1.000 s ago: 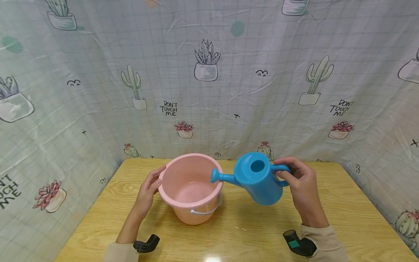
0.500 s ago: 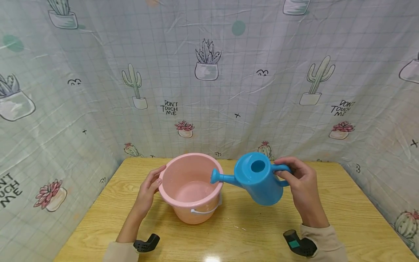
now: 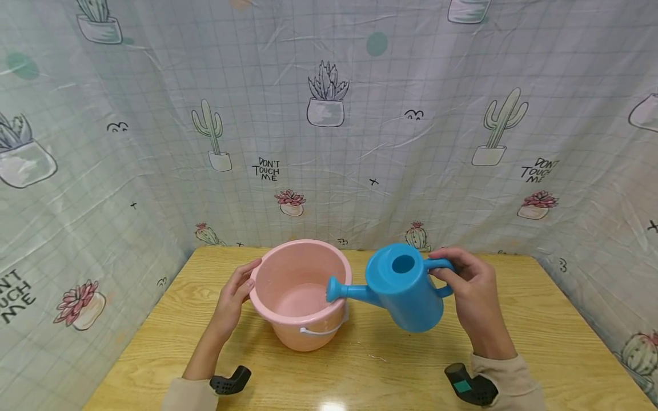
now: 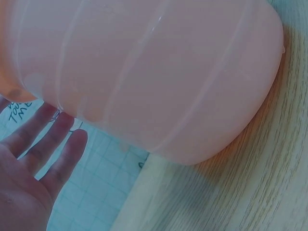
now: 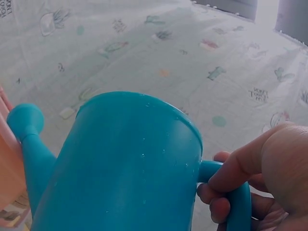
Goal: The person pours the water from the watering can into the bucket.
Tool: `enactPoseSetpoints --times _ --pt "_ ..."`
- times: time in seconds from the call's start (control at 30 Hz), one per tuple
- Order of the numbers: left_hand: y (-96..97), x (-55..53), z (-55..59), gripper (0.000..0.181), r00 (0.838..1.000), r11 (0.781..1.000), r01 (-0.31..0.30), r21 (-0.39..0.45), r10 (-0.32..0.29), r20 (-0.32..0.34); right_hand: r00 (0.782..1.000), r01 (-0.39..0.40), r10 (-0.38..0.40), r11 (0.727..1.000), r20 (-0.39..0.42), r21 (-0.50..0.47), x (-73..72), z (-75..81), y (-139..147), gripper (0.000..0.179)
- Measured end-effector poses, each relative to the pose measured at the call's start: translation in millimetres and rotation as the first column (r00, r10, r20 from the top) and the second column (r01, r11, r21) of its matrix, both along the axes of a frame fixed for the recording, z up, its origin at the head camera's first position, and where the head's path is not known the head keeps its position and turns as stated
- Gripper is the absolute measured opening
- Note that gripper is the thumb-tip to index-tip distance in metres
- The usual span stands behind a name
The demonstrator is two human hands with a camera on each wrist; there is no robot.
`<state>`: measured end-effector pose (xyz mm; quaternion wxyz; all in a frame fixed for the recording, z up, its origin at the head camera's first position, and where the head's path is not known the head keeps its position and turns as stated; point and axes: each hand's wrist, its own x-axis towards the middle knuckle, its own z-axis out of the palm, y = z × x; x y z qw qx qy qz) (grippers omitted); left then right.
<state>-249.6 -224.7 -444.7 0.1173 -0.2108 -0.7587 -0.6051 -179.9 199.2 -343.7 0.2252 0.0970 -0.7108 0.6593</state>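
My right hand [image 3: 474,285] grips the handle of a blue watering can [image 3: 411,299], fingers wrapped round it as the right wrist view shows. The can is held up and tipped left; its sprinkler head [image 3: 335,289] reaches over the right rim of a pink bucket [image 3: 300,337]. Against the bucket's left side rests my left hand [image 3: 232,294], thumb and fingertips at the rim. In the left wrist view several spread, nearly straight fingers [image 4: 65,154] lie along the outer wall. Droplets cling to the can's side [image 5: 144,154].
Bucket and hands are over a wooden table [image 3: 534,319]. A white bail handle [image 3: 324,332] hangs at the bucket's front. A small wet streak [image 3: 377,358] marks the table. A printed cloth [image 3: 380,142] encloses the back and sides.
The watering can has tipped further left, and its sprinkler head has dropped lower over the bucket's inside. My left hand and the bucket have stayed put.
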Motion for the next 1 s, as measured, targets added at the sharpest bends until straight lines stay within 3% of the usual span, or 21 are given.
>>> enactPoseSetpoints --times 0.23,1.0 --pt "0.2 0.8 -0.3 0.042 1.0 1.0 0.001 -0.001 -0.001 -0.002 1.0 -0.014 0.014 0.999 0.001 -0.044 2.0 -0.3 -0.5 0.02" --pt "1.1 2.8 -1.6 0.042 1.0 1.0 -0.002 0.004 0.002 0.0 0.999 0.038 -0.038 0.998 0.016 -0.04 2.5 -0.6 2.9 0.022"
